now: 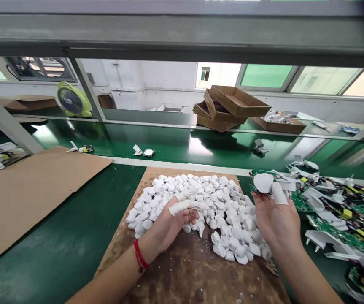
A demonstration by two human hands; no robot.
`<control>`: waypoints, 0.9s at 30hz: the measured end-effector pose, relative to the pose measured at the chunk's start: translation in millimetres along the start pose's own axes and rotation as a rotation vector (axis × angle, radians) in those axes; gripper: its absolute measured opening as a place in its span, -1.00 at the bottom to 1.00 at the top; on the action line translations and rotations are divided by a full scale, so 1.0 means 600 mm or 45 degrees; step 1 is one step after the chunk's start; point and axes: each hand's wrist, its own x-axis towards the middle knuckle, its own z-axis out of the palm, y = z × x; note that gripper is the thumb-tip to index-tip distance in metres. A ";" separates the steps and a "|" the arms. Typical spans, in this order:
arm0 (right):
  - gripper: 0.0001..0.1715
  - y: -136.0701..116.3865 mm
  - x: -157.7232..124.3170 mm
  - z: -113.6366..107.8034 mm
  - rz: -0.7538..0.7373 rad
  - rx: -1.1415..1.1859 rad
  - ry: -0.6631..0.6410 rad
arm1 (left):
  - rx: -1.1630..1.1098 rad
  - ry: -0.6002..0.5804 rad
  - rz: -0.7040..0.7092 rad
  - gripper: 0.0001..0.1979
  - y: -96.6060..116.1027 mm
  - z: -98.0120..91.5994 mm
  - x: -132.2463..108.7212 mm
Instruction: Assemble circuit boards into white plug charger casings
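A heap of several small white plastic caps [200, 202] lies on a brown board [188, 270] in front of me. My left hand [175, 219], with white finger cots and a red cord at the wrist, rests on the heap's near edge, fingers curled among the caps. My right hand [275, 211] is raised at the heap's right side. Its fingers, also in cots, pinch one white round cap [263, 182] together with a green circuit board [257, 175] behind it.
Green circuit boards and white housings [333, 211] are piled at the right. A cardboard sheet [26, 190] lies at the left. Beyond runs a green conveyor belt [175, 143] with stacked cardboard trays [229, 107], a green fan [72, 99] and metal frame posts.
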 end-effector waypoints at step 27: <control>-0.70 -0.011 0.078 0.138 0.539 -0.270 -0.547 | -0.004 -0.033 -0.051 -0.50 -0.005 -0.009 0.006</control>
